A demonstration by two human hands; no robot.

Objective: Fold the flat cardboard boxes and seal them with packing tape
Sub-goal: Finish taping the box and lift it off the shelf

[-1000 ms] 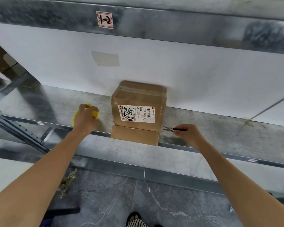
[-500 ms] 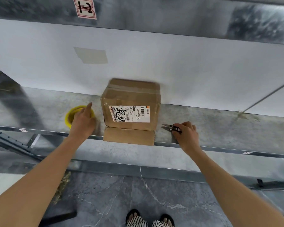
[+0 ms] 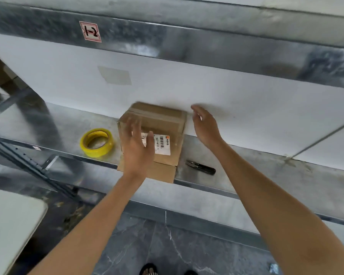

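The cardboard box stands at frame centre on the metal shelf. The left hand is before its labelled face, grip wide, fingers spread; contact is too blurred to tell. The right hand is beside its upper right corner, grip wide, holding nothing. A yellow tape roll lies left of the box, black snips lower right.

A metal shelf crosses mid-frame. At upper left, a red-bordered label sits on a steel beam. Dark marbled floor lies below, with striped sandals at bottom centre.
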